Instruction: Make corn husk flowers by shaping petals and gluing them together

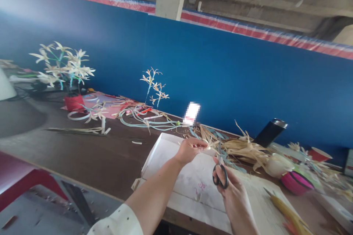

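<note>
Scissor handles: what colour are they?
The scissor handles are black, showing best in the head view.

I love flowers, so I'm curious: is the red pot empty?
Not empty: a spray of pale flowers rises from the red pot. What else fills it can't be seen.

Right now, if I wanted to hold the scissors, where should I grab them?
Probably by the black loops of the scissors, coming from below, where the right hand holds them. The loops have openings for fingers. The narrow metal blades point up beside the pale strips in the left hand, so best keep off the blades.
</note>
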{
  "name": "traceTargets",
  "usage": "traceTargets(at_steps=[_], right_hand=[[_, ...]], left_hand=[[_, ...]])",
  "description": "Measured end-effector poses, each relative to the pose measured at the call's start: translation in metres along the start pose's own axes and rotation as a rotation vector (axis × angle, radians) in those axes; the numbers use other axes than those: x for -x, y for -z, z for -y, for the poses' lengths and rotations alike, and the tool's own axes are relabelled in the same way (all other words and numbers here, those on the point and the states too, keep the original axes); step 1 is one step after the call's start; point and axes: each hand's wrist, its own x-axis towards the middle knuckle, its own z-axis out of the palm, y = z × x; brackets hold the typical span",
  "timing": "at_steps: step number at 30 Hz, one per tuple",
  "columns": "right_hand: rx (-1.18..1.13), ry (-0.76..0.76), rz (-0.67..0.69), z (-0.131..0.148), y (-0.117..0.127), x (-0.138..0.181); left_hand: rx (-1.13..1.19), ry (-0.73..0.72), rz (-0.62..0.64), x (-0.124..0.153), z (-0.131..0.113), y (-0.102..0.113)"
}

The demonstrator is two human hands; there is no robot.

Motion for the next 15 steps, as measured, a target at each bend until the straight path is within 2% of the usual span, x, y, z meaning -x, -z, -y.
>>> traceTargets(at_steps=[11,15], right_hand=[[0.008,0.007,-0.058,0.0026,-0.0056,0.0023],[0.108,0.044,-0.098,0.0049,0.0005,-0.0014]], left_hand=[[0.001,0.017,0.007,0.0000,0.0019,-0.0014],[0.007,-0.024,0.009,-0.0002,0.0018,0.0001]])
